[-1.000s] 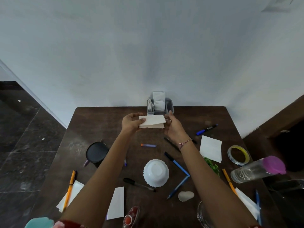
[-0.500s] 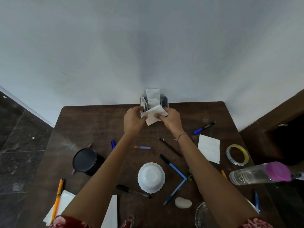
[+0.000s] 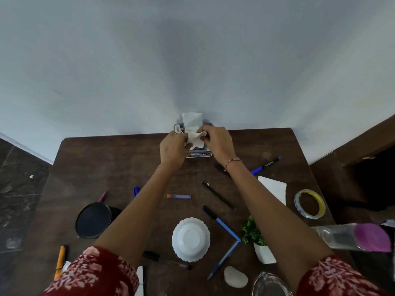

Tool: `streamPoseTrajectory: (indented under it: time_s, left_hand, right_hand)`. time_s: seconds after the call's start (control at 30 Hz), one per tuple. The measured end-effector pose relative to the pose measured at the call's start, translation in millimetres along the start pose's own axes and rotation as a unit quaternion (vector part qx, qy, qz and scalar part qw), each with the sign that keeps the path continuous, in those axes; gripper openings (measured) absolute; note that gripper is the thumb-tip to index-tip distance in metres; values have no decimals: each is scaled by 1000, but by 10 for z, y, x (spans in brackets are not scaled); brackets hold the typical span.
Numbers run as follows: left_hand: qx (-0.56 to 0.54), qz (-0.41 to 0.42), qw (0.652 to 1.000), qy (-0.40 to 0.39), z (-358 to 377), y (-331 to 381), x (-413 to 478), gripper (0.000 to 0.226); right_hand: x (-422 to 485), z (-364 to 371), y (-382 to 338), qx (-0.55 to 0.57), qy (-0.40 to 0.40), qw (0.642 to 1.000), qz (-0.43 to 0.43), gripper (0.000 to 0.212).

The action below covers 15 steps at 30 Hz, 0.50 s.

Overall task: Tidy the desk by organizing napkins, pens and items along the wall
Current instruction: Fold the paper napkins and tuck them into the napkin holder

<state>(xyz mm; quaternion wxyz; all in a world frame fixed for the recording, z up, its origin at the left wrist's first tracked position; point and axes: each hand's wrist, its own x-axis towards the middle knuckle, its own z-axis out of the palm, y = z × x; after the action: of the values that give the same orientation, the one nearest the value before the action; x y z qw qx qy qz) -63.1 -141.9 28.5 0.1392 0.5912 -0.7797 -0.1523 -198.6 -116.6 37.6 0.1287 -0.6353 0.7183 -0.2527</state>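
Both hands, left hand (image 3: 173,148) and right hand (image 3: 215,140), pinch a crumpled white napkin (image 3: 195,139) over the grey napkin holder (image 3: 198,153) at the desk's (image 3: 119,159) far edge, against the wall (image 3: 192,60).

A white napkin (image 3: 195,140), crumpled, is pinched between the left hand (image 3: 173,150) and right hand (image 3: 218,144) over the grey holder (image 3: 198,154) at twelve o'clock on the desk (image 3: 128,159) (a second napkin (image 3: 191,120) stands upright inside it). A flat napkin (image 3: 273,189) lies at two o'clock. A blue pen (image 3: 222,223) lies slanted at four o'clock.
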Motion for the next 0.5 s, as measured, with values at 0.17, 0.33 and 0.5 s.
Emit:
streamPoseTrajectory:
  time_s: [0.17,0.33,0.5]
  left_hand:
    - [48,56,997,5,134,-59,78,22]
    - [75,95,993,16,220,-84,131,15]
    - [81,95,992,26,258,-150,133,16]
  right_hand:
    - [0,97,114,0,-12,1000,-13,15]
    - [-30,155,199,-21,5,999,-30,14]
    - [5,149,219,-43,30,997,-50,14]
